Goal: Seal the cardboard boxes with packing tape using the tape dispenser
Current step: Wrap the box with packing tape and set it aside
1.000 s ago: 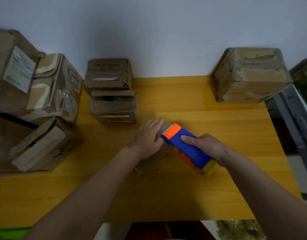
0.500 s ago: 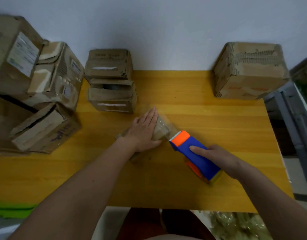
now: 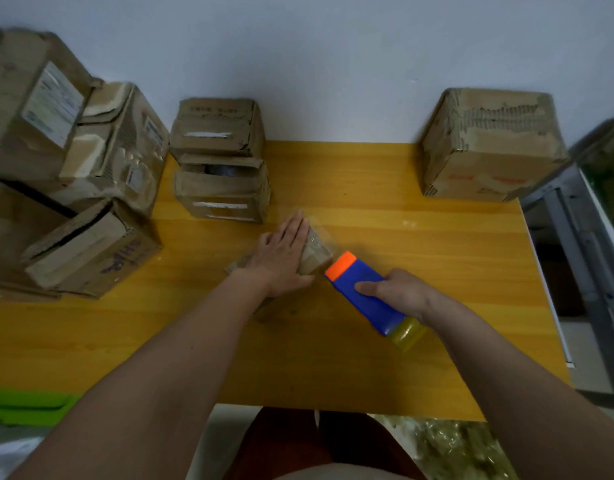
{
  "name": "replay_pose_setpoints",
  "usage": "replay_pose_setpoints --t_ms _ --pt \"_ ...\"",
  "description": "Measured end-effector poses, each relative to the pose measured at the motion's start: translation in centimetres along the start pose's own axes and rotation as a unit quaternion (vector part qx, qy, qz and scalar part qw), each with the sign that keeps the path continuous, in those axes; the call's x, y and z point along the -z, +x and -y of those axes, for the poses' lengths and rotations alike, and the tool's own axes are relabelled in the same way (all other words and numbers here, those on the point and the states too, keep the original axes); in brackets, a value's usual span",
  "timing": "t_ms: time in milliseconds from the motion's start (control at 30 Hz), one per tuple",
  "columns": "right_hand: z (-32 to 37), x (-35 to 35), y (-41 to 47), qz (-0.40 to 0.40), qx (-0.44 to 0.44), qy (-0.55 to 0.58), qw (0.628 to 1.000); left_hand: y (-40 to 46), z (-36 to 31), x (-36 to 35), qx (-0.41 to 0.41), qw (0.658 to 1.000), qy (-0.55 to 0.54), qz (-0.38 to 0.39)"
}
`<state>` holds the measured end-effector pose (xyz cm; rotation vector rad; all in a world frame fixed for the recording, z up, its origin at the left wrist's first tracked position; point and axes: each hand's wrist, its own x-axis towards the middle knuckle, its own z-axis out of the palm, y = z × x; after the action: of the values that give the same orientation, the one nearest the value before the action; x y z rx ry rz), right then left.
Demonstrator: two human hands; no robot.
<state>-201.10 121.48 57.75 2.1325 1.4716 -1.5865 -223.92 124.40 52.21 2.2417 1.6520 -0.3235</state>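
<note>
A small flat cardboard box (image 3: 314,256) lies in the middle of the yellow table (image 3: 385,209), shiny tape across its top. My left hand (image 3: 281,258) presses flat on it with straight fingers and hides most of it. My right hand (image 3: 399,292) grips a blue tape dispenser (image 3: 362,294) with an orange front end, which sits just off the box's right end. A yellowish tape roll (image 3: 407,334) shows at the dispenser's rear.
Two small boxes (image 3: 220,161) are stacked at the back centre. Several larger worn boxes (image 3: 66,168) crowd the left side. One big box (image 3: 489,143) stands at the back right corner. A metal frame (image 3: 582,237) runs past the table's right edge.
My right hand drew the dispenser back off the box toward the right and front, then held near its end. My left hand flattened on the box top and stayed there.
</note>
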Motion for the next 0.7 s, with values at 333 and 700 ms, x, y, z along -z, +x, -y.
replay_pose_setpoints --t_ms 333,700 --pt "-4.6 -0.6 -0.1 -0.196 -0.014 -0.127 0.972 -0.7 -1.3 0.8 0.051 0.99 -0.128 -0.027" --pt "-8.7 -1.6 0.6 -0.16 -0.037 -0.188 0.968 -1.7 -6.2 0.6 0.19 0.963 -0.167 -0.098"
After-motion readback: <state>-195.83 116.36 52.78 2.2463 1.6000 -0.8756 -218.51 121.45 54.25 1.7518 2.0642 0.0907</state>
